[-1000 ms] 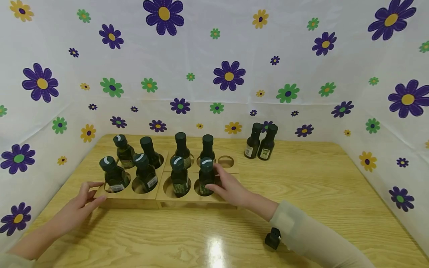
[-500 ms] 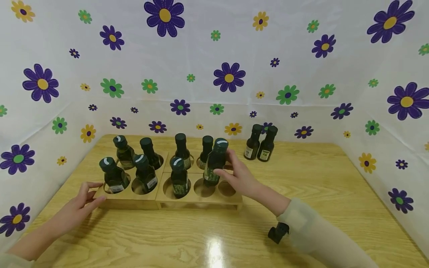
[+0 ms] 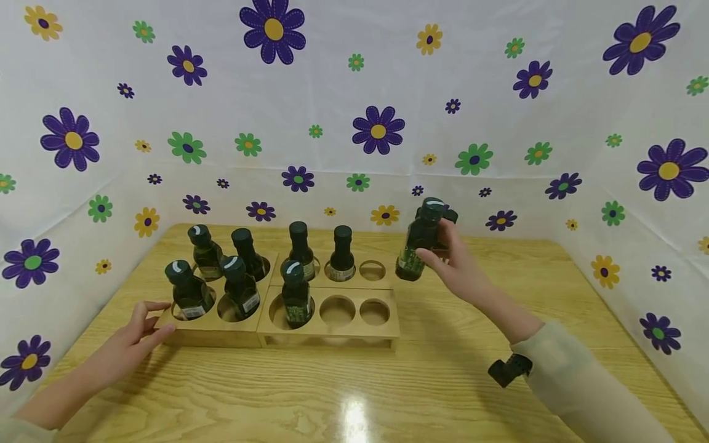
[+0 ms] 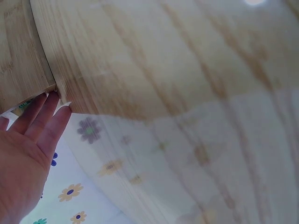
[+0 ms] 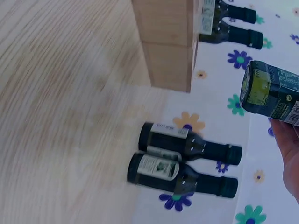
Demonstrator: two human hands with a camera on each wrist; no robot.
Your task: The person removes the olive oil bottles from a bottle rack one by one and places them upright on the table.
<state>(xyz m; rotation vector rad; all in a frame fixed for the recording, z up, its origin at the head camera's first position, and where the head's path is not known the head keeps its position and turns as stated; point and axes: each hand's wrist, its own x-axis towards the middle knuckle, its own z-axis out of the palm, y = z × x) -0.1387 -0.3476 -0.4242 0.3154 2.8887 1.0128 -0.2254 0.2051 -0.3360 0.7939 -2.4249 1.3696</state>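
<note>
My right hand (image 3: 462, 264) grips a squat dark-green bottle (image 3: 411, 258) with a dark cap, raised upright in front of two slim dark bottles at the back right. Its glass base and label face the right wrist view, where the same bottle (image 5: 268, 88) is held at the right edge. At the left, my left hand (image 3: 124, 338) holds the front corner of the left wooden rack (image 3: 213, 337), thumb at the front and index finger at the side. Several dark-capped bottles stand in that rack. Its fingers (image 4: 35, 121) reach the rack edge in the left wrist view.
A second wooden rack (image 3: 327, 335) adjoins on the right, with 3 bottles and several bare round holes (image 3: 337, 311). The two slim bottles (image 5: 187, 163) stand close together by the flowered cloth (image 3: 332, 80) behind the table (image 3: 310, 394).
My right hand has lifted the squat bottle out of the right rack's front row and carried it right and back, over to the two slim bottles. The left hand stays put.
</note>
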